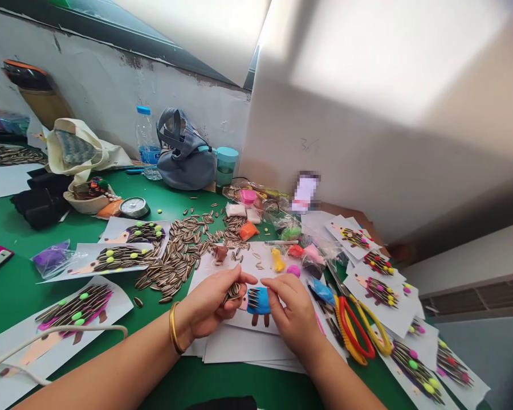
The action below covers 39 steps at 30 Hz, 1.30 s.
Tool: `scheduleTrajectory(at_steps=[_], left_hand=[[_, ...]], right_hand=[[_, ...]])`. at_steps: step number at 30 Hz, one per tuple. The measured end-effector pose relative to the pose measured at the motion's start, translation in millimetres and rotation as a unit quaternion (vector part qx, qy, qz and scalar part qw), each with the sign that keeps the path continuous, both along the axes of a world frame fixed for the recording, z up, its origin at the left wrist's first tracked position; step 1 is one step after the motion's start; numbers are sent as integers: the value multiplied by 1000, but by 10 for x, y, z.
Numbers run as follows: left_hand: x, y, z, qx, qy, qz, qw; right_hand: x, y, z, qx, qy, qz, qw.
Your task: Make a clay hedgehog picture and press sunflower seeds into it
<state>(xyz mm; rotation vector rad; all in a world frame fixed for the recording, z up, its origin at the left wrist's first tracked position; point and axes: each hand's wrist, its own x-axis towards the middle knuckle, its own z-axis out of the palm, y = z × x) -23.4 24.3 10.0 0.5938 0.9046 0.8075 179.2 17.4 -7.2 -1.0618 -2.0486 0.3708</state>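
Note:
My left hand (216,299) is curled round a small pile of striped sunflower seeds (232,294), over the left part of a white sheet (235,336). My right hand (288,304) is just right of it, thumb and forefinger close together at the edge of a blue clay shape (261,300); whatever is between those fingertips is too small to make out. Several dark seeds stand in the left part of the blue clay, with pink clay beside it and two brown feet below. My right hand hides the right end of the shape.
A heap of seeds (175,256) spreads behind my left hand. Finished seed hedgehogs on paper lie at left (74,307) and right (380,290). Scissors (354,330) rest right of my right hand. Clay packets (248,230), a bottle (147,142) and a bag (186,156) stand behind.

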Motion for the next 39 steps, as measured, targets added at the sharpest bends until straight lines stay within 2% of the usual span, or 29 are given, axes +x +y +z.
scheduleTrajectory(at_steps=[2, 4, 10, 16, 23, 28, 35, 37, 39], left_hand=[[30, -36, 7, -48, -50, -6, 998], [61, -64, 11, -62, -63, -16, 996], [156, -131, -7, -63, 14, -41, 997], [190, -179, -36, -25, 33, -87, 995], [157, -177, 17, -20, -14, -87, 996], [147, -157, 46, -18, -25, -99, 995], [139, -151, 2, -49, -78, -80, 993], [98, -108, 5, -85, -130, -51, 987], [36, -45, 24, -139, -215, 13, 967]], right_hand=[[-39, -57, 69, -16, 10, 13, 1000], [-80, -104, 125, -28, 12, 31, 999], [-172, -152, 157, -39, 10, 69, 997], [-200, -171, 136, -75, -10, 60, 995], [-135, -149, 171, -67, 87, 25, 994], [-88, -122, 160, -80, 99, 23, 992], [-82, -100, 40, -155, 165, 16, 974], [-33, -65, -4, -182, 204, 5, 962], [41, -18, -35, -184, 208, -16, 961]])
